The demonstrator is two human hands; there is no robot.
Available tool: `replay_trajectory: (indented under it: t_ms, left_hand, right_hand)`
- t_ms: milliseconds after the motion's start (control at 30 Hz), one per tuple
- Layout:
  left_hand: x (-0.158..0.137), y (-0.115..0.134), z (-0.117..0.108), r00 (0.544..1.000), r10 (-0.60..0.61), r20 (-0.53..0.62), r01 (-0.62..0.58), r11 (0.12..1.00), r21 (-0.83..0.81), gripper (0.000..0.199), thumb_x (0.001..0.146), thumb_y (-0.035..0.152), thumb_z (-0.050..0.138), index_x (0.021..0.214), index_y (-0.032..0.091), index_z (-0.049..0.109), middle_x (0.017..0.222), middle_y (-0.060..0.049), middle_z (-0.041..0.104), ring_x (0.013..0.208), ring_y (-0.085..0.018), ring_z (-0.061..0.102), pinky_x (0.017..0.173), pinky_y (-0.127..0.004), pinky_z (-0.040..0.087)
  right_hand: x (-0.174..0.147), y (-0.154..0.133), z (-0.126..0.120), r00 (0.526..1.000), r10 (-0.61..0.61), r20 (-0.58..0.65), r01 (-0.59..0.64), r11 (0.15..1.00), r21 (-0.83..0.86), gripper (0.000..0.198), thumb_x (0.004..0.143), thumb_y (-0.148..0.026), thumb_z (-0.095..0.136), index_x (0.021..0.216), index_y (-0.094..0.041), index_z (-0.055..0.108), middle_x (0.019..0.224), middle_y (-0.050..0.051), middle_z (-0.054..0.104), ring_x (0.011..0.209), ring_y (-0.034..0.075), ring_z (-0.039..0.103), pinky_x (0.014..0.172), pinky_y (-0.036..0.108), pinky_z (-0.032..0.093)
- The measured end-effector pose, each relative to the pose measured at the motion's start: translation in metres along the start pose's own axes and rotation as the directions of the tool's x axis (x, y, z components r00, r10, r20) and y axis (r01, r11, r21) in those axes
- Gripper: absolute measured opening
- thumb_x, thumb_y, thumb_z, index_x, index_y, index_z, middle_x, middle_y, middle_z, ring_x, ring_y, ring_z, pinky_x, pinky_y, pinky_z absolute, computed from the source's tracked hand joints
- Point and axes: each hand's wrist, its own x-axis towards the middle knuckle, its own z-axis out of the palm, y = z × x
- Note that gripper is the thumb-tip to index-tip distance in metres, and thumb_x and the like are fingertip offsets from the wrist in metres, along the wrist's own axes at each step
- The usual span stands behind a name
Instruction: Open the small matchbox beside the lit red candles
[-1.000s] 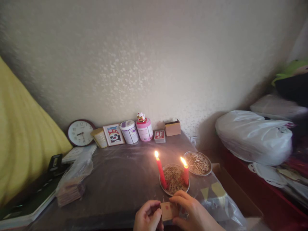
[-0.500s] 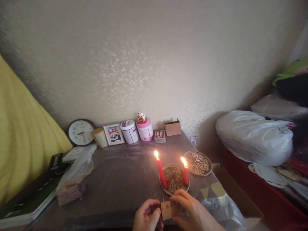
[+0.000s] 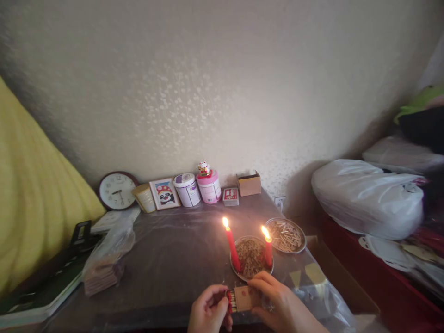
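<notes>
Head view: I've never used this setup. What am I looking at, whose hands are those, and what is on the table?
There is no machine here: one camera sits on a person's head, looking forward and down. At the bottom edge are that person's own bare hands. The right hand grips a small matchbox; its drawer is slid out, showing red match heads, with the left hand at that end. On the table just beyond stand two lit red candles in a dish, beside a second dish of matchsticks. A clock and jars line the wall.

We see open bench (image 3: 173, 263) left of the two lit candles (image 3: 231, 249), whose plate (image 3: 251, 259) blocks the way just beyond the matchbox (image 3: 243, 298).
</notes>
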Motion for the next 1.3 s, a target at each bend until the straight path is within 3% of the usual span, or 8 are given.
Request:
replay_trajectory:
  t_ms: [133,333,500,733,900,1000,1167,1300]
  left_hand:
    - [0.0,0.001,0.0,1.0,-0.022,0.004,0.022,1.0,-0.006,0.039,0.055,0.043,0.083,0.073,0.013,0.067,0.054,-0.001,0.067,0.032,-0.011,0.053,0.033,-0.024,0.043]
    - [-0.006,-0.008,0.006,0.986,-0.041,0.159,0.063,0.989,-0.137,0.067,0.049,0.037,0.089,0.106,0.018,0.058,0.08,-0.008,0.076,0.05,-0.02,0.067,0.043,-0.028,0.05]
    - [-0.006,-0.01,0.003,0.96,-0.055,0.274,0.085,0.991,-0.102,0.056,0.05,0.043,0.088,0.094,0.018,0.065,0.077,-0.009,0.077,0.057,-0.02,0.069,0.056,-0.031,0.054]
    - [-0.004,-0.004,-0.003,0.951,-0.116,0.287,0.137,0.989,-0.051,0.06,0.048,0.046,0.089,0.095,0.017,0.066,0.079,-0.01,0.078,0.064,-0.025,0.072,0.061,-0.034,0.056]
    - [-0.003,-0.01,-0.001,0.95,-0.046,0.307,0.07,0.995,-0.065,0.055,0.049,0.024,0.089,0.098,0.018,0.065,0.084,-0.008,0.079,0.076,-0.026,0.073,0.073,-0.037,0.056]
    - [-0.002,-0.013,-0.001,0.952,-0.021,0.306,0.009,0.999,0.039,0.048,0.052,0.011,0.08,0.097,0.016,0.065,0.08,-0.007,0.078,0.067,-0.023,0.071,0.064,-0.032,0.056]
    - [-0.003,-0.013,0.001,0.959,0.036,0.281,-0.062,0.995,0.084,0.042,0.053,0.007,0.074,0.094,0.017,0.067,0.078,-0.005,0.078,0.069,-0.022,0.071,0.065,-0.029,0.055]
    - [-0.005,-0.02,0.005,0.946,0.08,0.314,-0.101,0.994,0.051,0.04,0.057,0.016,0.08,0.094,0.019,0.067,0.08,-0.006,0.078,0.071,-0.023,0.072,0.066,-0.029,0.054]
  right_hand:
    - [-0.001,-0.001,-0.003,1.0,0.0,-0.003,0.0,1.0,0.002,0.044,0.068,-0.001,0.062,0.105,-0.025,0.066,0.101,-0.001,0.061,0.086,0.015,0.062,0.078,0.02,0.045]
    - [0.0,-0.004,-0.006,1.0,0.011,-0.009,-0.011,1.0,0.011,0.041,0.069,-0.001,0.064,0.102,-0.025,0.066,0.098,-0.002,0.061,0.082,0.014,0.061,0.073,0.019,0.044]
    - [0.0,-0.005,-0.006,1.0,0.014,0.017,-0.014,1.0,0.026,0.039,0.069,-0.002,0.064,0.1,-0.024,0.067,0.098,-0.001,0.062,0.083,0.015,0.062,0.074,0.02,0.045]
    - [-0.001,-0.002,-0.012,1.0,-0.001,0.01,0.001,1.0,0.025,0.048,0.07,-0.001,0.063,0.111,-0.026,0.066,0.107,-0.001,0.063,0.092,0.016,0.063,0.081,0.02,0.045]
    - [0.0,-0.006,-0.015,1.0,-0.002,0.023,0.001,1.0,0.011,0.043,0.071,-0.002,0.063,0.107,-0.025,0.066,0.104,-0.001,0.063,0.088,0.015,0.063,0.078,0.02,0.046]
    - [0.001,-0.008,-0.015,0.999,-0.001,0.039,0.001,1.0,-0.004,0.037,0.07,-0.002,0.064,0.1,-0.023,0.066,0.1,0.0,0.063,0.086,0.015,0.063,0.076,0.021,0.047]
    - [0.002,-0.01,-0.009,0.997,-0.037,-0.068,0.031,0.996,-0.087,0.046,0.074,-0.006,0.067,0.116,-0.022,0.063,0.116,0.006,0.06,0.1,0.02,0.061,0.089,0.027,0.047]
    - [0.004,-0.02,-0.001,0.993,-0.104,-0.063,0.09,0.976,-0.197,0.016,0.09,-0.016,0.056,0.085,-0.021,0.07,0.088,0.003,0.062,0.079,0.017,0.061,0.071,0.025,0.049]
